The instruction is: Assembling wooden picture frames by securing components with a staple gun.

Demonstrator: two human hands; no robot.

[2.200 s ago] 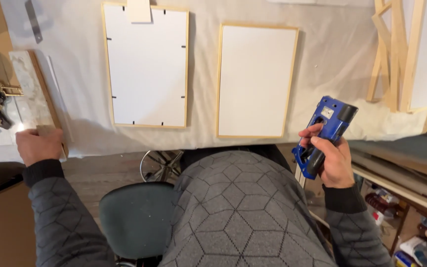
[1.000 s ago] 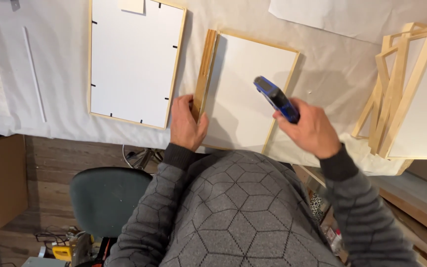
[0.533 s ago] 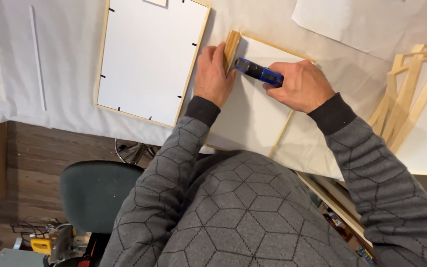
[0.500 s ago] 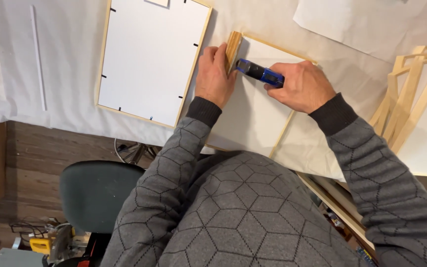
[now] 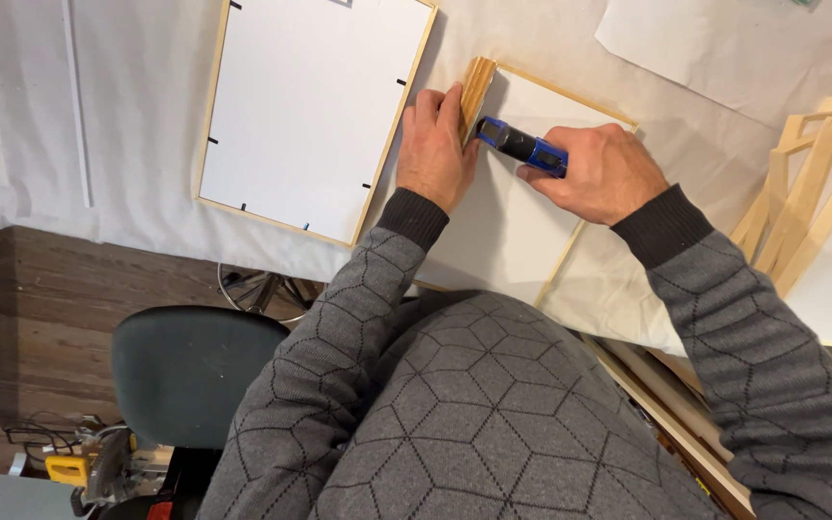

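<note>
A wooden picture frame with a white back panel (image 5: 507, 226) lies on the white-covered table, its left side tilted up on edge. My left hand (image 5: 435, 144) grips that raised wooden side (image 5: 477, 85). My right hand (image 5: 601, 173) is closed around a blue staple gun (image 5: 522, 146), whose nose presses against the inside of the raised side near the frame's top left corner.
A second wooden frame with a white back and small black tabs (image 5: 305, 111) lies to the left. Loose wooden frame strips (image 5: 801, 202) lean at the right. A sheet of white paper (image 5: 724, 48) lies at the top right. A dark chair (image 5: 195, 371) stands below the table edge.
My view has shifted slightly; both hands stay on the frame's raised side with the staple gun against it. Earlier my left hand came over from the far left and the gun was brought up.
</note>
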